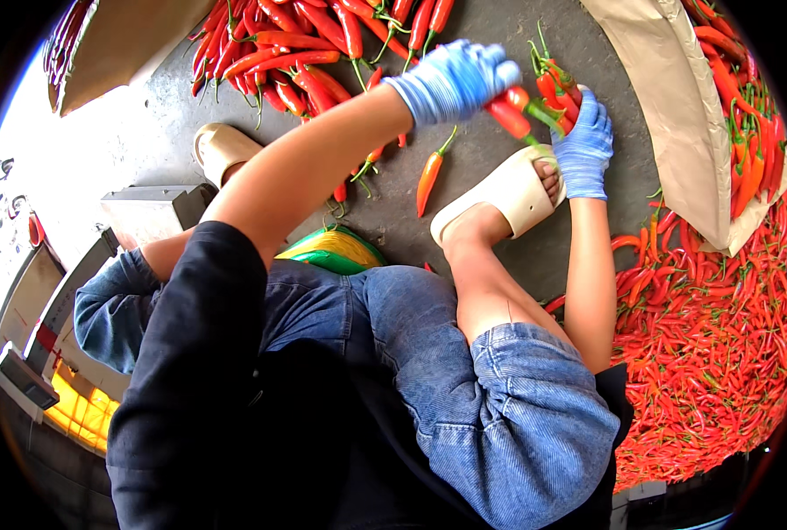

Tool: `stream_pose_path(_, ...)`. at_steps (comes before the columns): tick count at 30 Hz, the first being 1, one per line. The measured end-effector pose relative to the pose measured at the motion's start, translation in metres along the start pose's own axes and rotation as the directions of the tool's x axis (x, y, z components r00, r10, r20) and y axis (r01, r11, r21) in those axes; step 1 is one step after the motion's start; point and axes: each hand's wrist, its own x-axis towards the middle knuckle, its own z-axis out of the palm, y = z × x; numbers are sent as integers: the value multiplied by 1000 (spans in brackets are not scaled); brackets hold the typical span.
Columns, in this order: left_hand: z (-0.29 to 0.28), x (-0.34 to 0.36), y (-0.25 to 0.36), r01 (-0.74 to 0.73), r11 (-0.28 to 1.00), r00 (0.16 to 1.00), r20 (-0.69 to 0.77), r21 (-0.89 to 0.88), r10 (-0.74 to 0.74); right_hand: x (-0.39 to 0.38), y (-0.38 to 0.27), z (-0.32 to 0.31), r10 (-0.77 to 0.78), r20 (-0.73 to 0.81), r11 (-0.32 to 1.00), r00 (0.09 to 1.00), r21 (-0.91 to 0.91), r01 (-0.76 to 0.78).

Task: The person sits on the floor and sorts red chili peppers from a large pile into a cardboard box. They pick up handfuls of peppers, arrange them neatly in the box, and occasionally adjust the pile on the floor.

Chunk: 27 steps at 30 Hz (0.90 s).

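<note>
My left hand (pixel 453 81), in a blue striped glove, is closed, its fingers slightly blurred. Red chili peppers (pixel 506 119) stick out from under its fingers, their green stems towards my other hand. My right hand (pixel 585 146), gloved alike, is wrapped round a small bunch of red chili peppers (pixel 556 87) with stems pointing up and away. Both hands are close together above the grey floor, just beyond my right foot in a cream slipper (pixel 499 196). A single orange-red chili pepper (pixel 430 181) lies on the floor below my left hand.
A loose heap of red chili peppers (pixel 300 57) lies at the far left. Brown paper-lined containers of peppers (pixel 689 132) stand at the right and far left (pixel 124 49). A large spread of peppers (pixel 703 362) covers the right side. A green-yellow bag (pixel 336 250) lies beside my leg.
</note>
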Motion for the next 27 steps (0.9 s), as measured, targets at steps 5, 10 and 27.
stream_pose_path(5,-31,-40,20,437,751,788,-193,-495,-585,0,0,8,19,-66,1000,998,0,-19)
stream_pose_path(10,26,-113,86,710,587,671,121,-390,-732,-1,-1,9,50,-84,999,995,-3,-50)
stream_pose_path(27,25,-69,25,629,776,766,-141,-38,-628,18,-20,-8,35,92,982,995,-189,-17)
